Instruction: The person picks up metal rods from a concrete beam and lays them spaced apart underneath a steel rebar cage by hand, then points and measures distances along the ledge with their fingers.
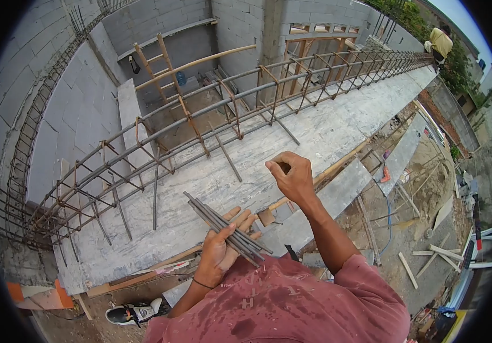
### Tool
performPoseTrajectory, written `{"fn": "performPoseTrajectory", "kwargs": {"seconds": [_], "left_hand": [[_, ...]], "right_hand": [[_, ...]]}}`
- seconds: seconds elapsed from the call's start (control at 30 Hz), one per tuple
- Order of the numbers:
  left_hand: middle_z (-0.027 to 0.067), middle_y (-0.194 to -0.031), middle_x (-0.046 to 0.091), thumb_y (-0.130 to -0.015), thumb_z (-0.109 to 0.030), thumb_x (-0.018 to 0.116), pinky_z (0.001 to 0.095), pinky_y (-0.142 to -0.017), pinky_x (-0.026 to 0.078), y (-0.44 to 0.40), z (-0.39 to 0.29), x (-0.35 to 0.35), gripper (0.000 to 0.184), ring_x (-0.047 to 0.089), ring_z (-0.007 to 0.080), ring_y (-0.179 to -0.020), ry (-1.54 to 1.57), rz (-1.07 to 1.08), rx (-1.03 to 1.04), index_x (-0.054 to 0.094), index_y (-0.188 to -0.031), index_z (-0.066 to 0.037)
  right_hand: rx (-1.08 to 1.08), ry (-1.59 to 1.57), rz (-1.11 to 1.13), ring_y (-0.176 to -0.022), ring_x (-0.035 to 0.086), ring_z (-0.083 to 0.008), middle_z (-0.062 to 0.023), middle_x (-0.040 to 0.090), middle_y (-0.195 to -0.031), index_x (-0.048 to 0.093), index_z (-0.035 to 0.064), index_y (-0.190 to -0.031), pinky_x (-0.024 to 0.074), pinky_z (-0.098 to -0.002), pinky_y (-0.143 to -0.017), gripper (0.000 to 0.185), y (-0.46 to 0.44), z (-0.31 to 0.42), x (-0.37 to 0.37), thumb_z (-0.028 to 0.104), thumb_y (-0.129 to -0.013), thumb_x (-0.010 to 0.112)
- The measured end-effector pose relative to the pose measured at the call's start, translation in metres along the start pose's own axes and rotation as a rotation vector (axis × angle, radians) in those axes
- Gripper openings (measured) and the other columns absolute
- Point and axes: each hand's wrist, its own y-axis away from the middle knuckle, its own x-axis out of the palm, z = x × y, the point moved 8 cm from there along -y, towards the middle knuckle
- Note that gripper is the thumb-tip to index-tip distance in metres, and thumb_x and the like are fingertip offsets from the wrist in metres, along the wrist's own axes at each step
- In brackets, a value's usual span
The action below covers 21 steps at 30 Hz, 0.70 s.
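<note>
My left hand [218, 252] is closed around a bundle of short grey steel rods [223, 227], its thumb across them and its palm turned up. The rods slant from upper left to lower right. My right hand [292, 176] is raised over the grey plank platform [186, 220], fingers curled in with a dark gap inside and no object showing. A long rebar cage [217, 104] of rods and square stirrups runs just beyond both hands. Several loose short rods, one a single rod [225, 152], lie spaced across the platform, their far ends under the cage.
Below the cage, a room of grey block walls [69, 134] holds a wooden ladder [159, 60]. Another person [440, 43] is at the cage's far right end. Past the platform's near edge, lower ground holds boards, a red power tool [384, 174] and loose sticks [443, 253].
</note>
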Motion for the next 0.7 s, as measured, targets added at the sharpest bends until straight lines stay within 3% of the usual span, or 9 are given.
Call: {"fn": "performPoseTrajectory", "kwargs": {"seconds": [0.07, 0.13, 0.27, 0.33, 0.47, 0.53, 0.57, 0.63, 0.7], "left_hand": [[0.0347, -0.163, 0.039, -0.106, -0.006, 0.056, 0.0628, -0.122, 0.043, -0.007, 0.002, 0.0, 0.067, 0.039, 0.046, -0.154, 0.023, -0.006, -0.007, 0.023, -0.163, 0.009], [0.0324, -0.167, 0.034, -0.105, -0.004, 0.056, 0.0602, -0.126, 0.04, -0.016, -0.003, -0.009, 0.069, 0.035, 0.0457, -0.156, 0.061, 0.01, 0.061, 0.023, -0.164, 0.008], [0.0318, -0.168, 0.034, -0.106, -0.005, 0.055, 0.0545, -0.125, 0.043, -0.022, 0.0, -0.005, 0.07, 0.034, 0.0446, -0.157, -0.08, 0.035, 0.026, 0.02, -0.165, 0.009], [0.0329, -0.167, 0.036, -0.106, -0.004, 0.056, 0.0532, -0.124, 0.044, -0.028, 0.003, 0.0, 0.068, 0.036, 0.0444, -0.156, -0.079, 0.054, 0.004, 0.022, -0.163, 0.01], [0.0325, -0.163, 0.042, -0.106, -0.006, 0.06, 0.0512, -0.119, 0.05, -0.035, 0.012, 0.014, 0.065, 0.047, 0.0414, -0.15, -0.06, 0.095, -0.073, 0.028, -0.161, 0.01], [0.0309, -0.161, 0.045, -0.107, -0.009, 0.062, 0.0505, -0.116, 0.053, -0.035, 0.021, 0.02, 0.063, 0.053, 0.0383, -0.145, -0.084, 0.143, -0.158, 0.032, -0.16, 0.009], [0.0296, -0.158, 0.049, -0.107, -0.012, 0.063, 0.0534, -0.113, 0.056, -0.038, 0.024, 0.015, 0.06, 0.057, 0.036, -0.141, -0.092, 0.136, -0.14, 0.036, -0.157, 0.007], [0.0297, -0.157, 0.049, -0.107, -0.012, 0.063, 0.0556, -0.111, 0.057, -0.034, 0.021, 0.017, 0.059, 0.055, 0.0367, -0.143, -0.048, 0.123, -0.143, 0.037, -0.156, 0.007], [0.0309, -0.156, 0.048, -0.108, -0.014, 0.062, 0.0626, -0.109, 0.057, -0.03, 0.022, 0.019, 0.056, 0.049, 0.0396, -0.149, 0.005, 0.167, -0.189, 0.039, -0.154, 0.006]], "right_hand": [[0.028, -0.075, 0.369, -0.08, 0.071, -0.0396, -0.022, 0.074, -0.093, 0.077, -0.0035, -0.098, 0.0545, -0.0444, -0.071, 0.023, 0.052, 0.02, 0.035, 0.019, -0.093, 0.079], [-0.028, -0.164, 0.498, -0.083, 0.071, -0.0413, -0.0223, 0.074, -0.094, 0.077, -0.0022, -0.1, 0.0543, -0.0468, -0.074, 0.025, 0.095, 0.035, 0.06, 0.022, -0.094, 0.078], [0.057, -0.009, 0.34, -0.087, 0.07, -0.0422, -0.0218, 0.074, -0.096, 0.077, -0.0005, -0.103, 0.054, -0.0485, -0.077, 0.023, 0.128, 0.01, 0.068, 0.021, -0.094, 0.078], [0.095, -0.085, 0.271, -0.082, 0.069, -0.0346, -0.0166, 0.074, -0.096, 0.078, -0.0001, -0.105, 0.0535, -0.0416, -0.077, 0.019, 0.128, 0.011, 0.058, 0.016, -0.096, 0.078], [0.201, -0.136, 0.266, -0.078, 0.067, -0.0292, -0.0153, 0.072, -0.093, 0.077, -0.0015, -0.103, 0.0525, -0.0386, -0.074, 0.016, 0.132, 0.007, 0.046, 0.013, -0.096, 0.077], [0.201, -0.079, 0.14, -0.074, 0.064, -0.0233, -0.0138, 0.07, -0.088, 0.075, -0.0025, -0.099, 0.0526, -0.0369, -0.073, 0.013, 0.132, 0.006, 0.034, 0.01, -0.096, 0.076], [0.199, -0.105, 0.095, -0.073, 0.062, -0.0182, -0.0098, 0.068, -0.085, 0.073, -0.0026, -0.099, 0.0528, -0.0348, -0.07, 0.014, 0.131, 0.013, 0.029, 0.011, -0.101, 0.072], [0.464, -0.302, -0.011, -0.07, 0.06, -0.0134, -0.0046, 0.064, -0.083, 0.07, -0.0011, -0.099, 0.0512, -0.0296, -0.066, 0.018, 0.146, -0.005, 0.03, 0.014, -0.107, 0.066], [0.488, -0.364, -0.066, -0.068, 0.057, -0.0095, -0.0015, 0.06, -0.081, 0.066, 0.0008, -0.098, 0.0472, -0.0248, -0.06, 0.023, 0.15, -0.004, 0.027, 0.02, -0.111, 0.063]]}}
